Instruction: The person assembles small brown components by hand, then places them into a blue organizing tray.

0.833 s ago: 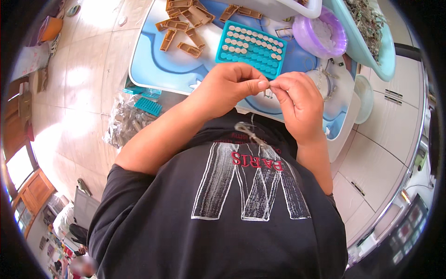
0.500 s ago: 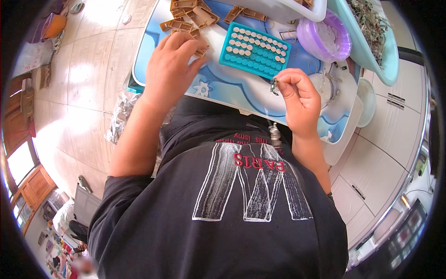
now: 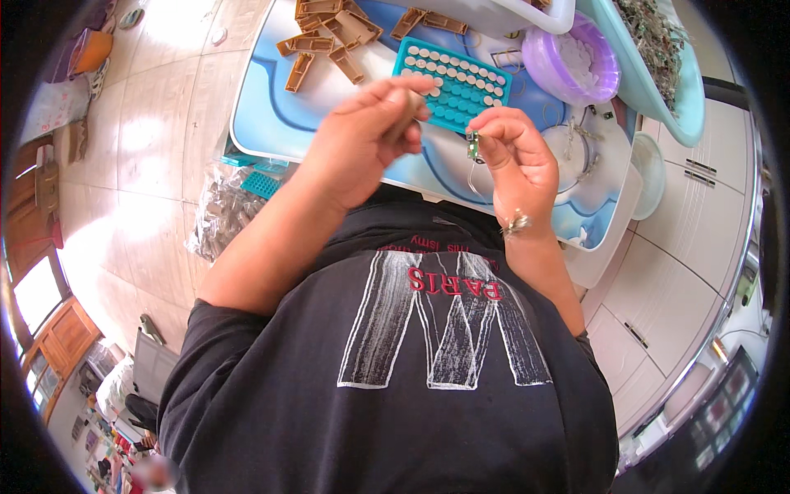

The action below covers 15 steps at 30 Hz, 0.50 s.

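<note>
My right hand [image 3: 522, 160] pinches a small green circuit board [image 3: 473, 146] between thumb and fingertips. A thin pale wire [image 3: 471, 179] hangs from the board. Against my right wrist lies a small silvery cluster [image 3: 516, 223], seemingly at the wire's end. My left hand [image 3: 362, 136] is closed and smeared by motion, to the left of the board. A brown plastic casing [image 3: 401, 128] seems to be in its fingers, mostly hidden. Behind both hands sits a teal tray [image 3: 461, 117] with rows of round white discs, partly covered by my left fingers.
Several brown plastic casings [image 3: 350, 29] lie at the table's far left. Right of the teal tray stand a purple bowl [image 3: 609, 62] with white pieces and a pale teal basin [image 3: 691, 115] of tangled parts. A clear bag [image 3: 218, 218] is below the blue-white table's [image 3: 267, 107] left edge.
My left hand has left the brown casings and moved right, toward the circuit board. My right hand has risen slightly, and the silvery cluster has swung from below it to my wrist.
</note>
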Available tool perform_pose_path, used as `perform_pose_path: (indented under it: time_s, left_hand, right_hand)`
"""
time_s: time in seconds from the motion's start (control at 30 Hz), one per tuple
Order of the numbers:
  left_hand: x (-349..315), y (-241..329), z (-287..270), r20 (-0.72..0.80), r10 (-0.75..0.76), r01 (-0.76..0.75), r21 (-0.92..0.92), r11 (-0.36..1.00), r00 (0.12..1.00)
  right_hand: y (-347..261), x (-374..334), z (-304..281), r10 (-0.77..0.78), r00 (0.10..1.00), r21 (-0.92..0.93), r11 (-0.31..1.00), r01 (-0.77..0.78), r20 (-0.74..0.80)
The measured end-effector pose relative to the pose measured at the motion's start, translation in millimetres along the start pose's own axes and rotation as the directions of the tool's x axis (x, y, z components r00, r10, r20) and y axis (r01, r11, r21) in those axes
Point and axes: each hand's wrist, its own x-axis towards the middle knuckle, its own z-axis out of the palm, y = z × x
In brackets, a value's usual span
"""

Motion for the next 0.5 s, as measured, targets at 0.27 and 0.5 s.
perform_pose_path:
  time_s: [0.27, 0.5]
  left_hand:
    - [2, -21, 11, 0.145, -0.26, 0.287, -0.217, 0.933, 0.955]
    - [0, -24, 13, 0.181, -0.24, 0.28, -0.246, 0.928, 0.954]
  right_hand:
    - [1, 0, 0, -0.267, 0.963, -0.449, 0.857, 0.252, 0.032]
    - [-1, 2, 3, -0.365, 0.93, -0.56, 0.763, 0.323, 0.04]
